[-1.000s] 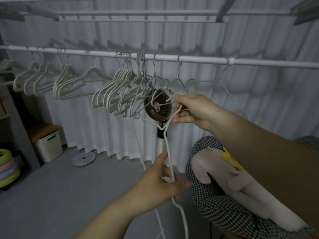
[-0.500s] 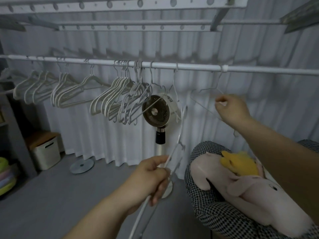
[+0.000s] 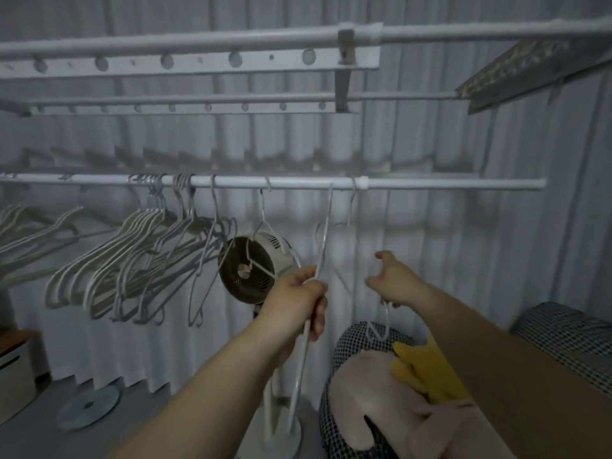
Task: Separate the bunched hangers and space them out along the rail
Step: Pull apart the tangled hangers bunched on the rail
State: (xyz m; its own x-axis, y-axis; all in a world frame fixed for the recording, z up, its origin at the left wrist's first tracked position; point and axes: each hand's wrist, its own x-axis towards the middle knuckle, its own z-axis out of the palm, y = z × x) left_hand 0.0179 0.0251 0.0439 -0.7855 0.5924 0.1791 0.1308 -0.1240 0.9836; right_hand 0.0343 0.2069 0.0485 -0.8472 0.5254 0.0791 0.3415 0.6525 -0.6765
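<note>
A white rail [image 3: 430,183] runs across in front of a curtain. Several pale hangers [image 3: 142,260] hang bunched left of the middle, and two single hangers [image 3: 263,210] hang apart to their right. My left hand [image 3: 299,299] grips a white hanger [image 3: 326,226] by its side, with the hook up at the rail. My right hand [image 3: 394,283] is just to the right with fingers spread loosely. It is beside a thin wire hanger [image 3: 385,314] that hangs from the rail near a white joint. I cannot see those fingers closed round the wire.
A standing fan [image 3: 251,263] is right behind the hangers. A checked cushion [image 3: 347,342] with a pink plush toy [image 3: 374,409] and a yellow one [image 3: 427,369] lies at the lower right. A drying rack [image 3: 198,61] hangs overhead. A box [image 3: 13,369] and a disc [image 3: 87,405] are at the floor's left.
My left hand has raised its hanger from waist height until the hook reaches the rail. My right hand has loosened its pinch on the wire hanger. The view has tilted upward.
</note>
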